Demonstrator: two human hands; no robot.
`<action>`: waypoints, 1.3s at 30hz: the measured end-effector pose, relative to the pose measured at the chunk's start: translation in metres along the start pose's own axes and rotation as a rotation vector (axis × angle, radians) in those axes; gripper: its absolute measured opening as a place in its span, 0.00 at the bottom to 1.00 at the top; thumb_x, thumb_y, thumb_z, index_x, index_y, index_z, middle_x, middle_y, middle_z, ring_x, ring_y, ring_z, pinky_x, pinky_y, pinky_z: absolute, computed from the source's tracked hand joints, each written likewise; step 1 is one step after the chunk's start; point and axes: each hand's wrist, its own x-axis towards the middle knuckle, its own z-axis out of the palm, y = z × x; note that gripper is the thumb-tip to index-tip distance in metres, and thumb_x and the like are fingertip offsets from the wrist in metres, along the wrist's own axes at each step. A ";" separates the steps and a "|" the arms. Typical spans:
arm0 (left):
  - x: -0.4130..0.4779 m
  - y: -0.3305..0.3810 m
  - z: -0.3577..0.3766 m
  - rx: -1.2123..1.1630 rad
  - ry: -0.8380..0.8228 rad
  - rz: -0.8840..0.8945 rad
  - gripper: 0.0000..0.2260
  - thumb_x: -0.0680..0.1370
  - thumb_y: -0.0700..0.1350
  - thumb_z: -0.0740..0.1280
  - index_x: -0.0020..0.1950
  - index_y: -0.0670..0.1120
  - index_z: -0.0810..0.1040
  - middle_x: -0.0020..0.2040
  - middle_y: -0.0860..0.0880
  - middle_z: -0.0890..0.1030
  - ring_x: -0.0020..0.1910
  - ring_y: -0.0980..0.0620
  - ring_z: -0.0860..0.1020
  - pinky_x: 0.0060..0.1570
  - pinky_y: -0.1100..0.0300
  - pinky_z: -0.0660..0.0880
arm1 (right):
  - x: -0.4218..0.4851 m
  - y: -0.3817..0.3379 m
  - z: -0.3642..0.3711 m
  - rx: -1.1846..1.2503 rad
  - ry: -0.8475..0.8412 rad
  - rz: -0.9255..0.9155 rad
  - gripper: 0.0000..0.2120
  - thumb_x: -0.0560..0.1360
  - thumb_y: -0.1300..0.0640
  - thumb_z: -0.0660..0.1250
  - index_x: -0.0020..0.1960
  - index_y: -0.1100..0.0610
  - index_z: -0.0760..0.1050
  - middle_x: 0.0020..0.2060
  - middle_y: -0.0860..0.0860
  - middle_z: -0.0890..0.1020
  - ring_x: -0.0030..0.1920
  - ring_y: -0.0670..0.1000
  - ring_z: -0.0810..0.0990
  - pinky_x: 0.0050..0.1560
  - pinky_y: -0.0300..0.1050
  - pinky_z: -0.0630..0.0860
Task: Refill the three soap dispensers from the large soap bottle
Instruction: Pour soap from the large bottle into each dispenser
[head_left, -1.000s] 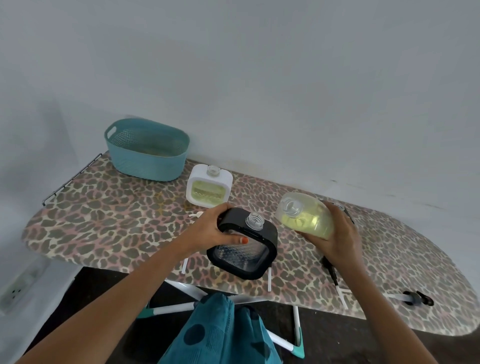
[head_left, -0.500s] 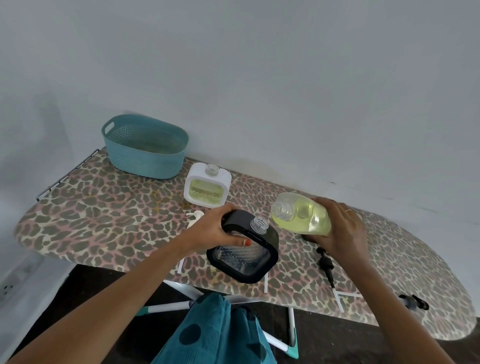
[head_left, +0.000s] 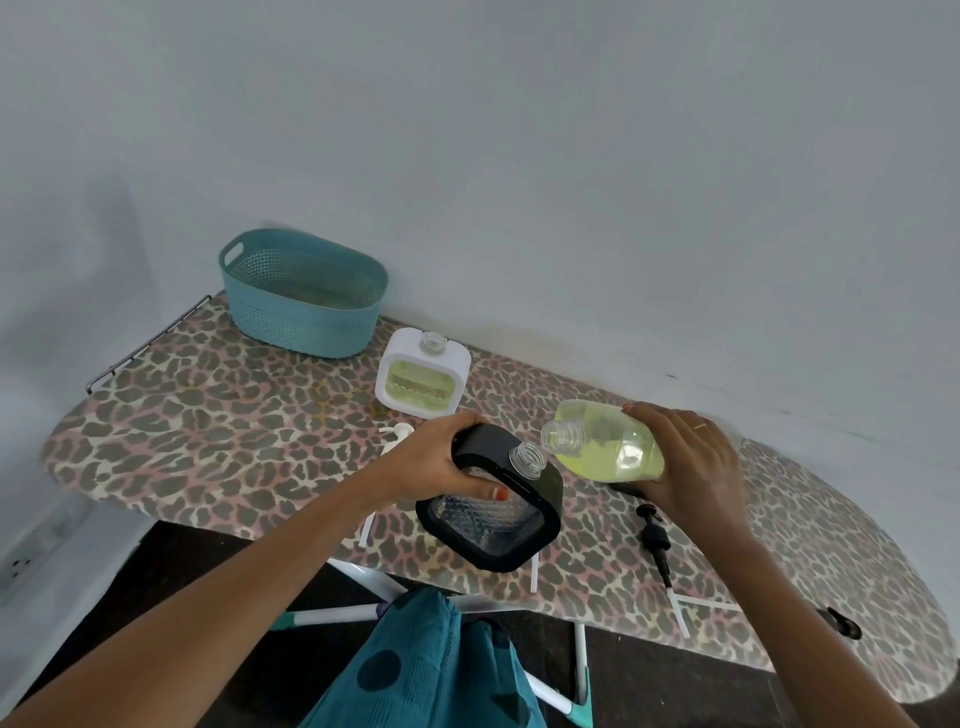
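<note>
Soap bottle (head_left: 613, 447) of yellow-green liquid tilts over clear-windowed black dispenser (head_left: 498, 512).

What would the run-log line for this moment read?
step: lining up pour | left hand: grips black dispenser | right hand: holds large soap bottle tipped, mouth by dispenser neck | stream: none visible | white dispenser: uncapped, soap inside

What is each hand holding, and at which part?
The left hand grips the black dispenser at its top left corner. The right hand holds the large soap bottle around its body, at the base end.
</note>
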 end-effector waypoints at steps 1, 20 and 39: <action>0.000 0.000 0.000 0.002 0.000 -0.002 0.23 0.64 0.43 0.78 0.54 0.41 0.73 0.49 0.41 0.79 0.48 0.44 0.78 0.51 0.51 0.74 | 0.000 0.001 0.000 -0.002 0.004 -0.007 0.33 0.52 0.52 0.83 0.52 0.61 0.76 0.44 0.57 0.84 0.36 0.58 0.82 0.38 0.49 0.76; 0.001 -0.002 0.002 0.014 -0.009 -0.003 0.24 0.63 0.45 0.78 0.54 0.42 0.73 0.49 0.41 0.78 0.48 0.45 0.77 0.51 0.50 0.75 | 0.001 0.008 -0.001 -0.061 0.009 -0.073 0.36 0.52 0.57 0.83 0.55 0.57 0.70 0.45 0.55 0.84 0.38 0.57 0.82 0.39 0.50 0.77; 0.001 -0.005 0.004 0.003 -0.013 0.002 0.24 0.63 0.48 0.78 0.54 0.45 0.73 0.49 0.43 0.78 0.48 0.46 0.77 0.52 0.46 0.75 | 0.002 0.014 -0.006 -0.054 -0.016 -0.076 0.37 0.51 0.55 0.83 0.55 0.58 0.70 0.46 0.56 0.84 0.41 0.58 0.83 0.41 0.50 0.77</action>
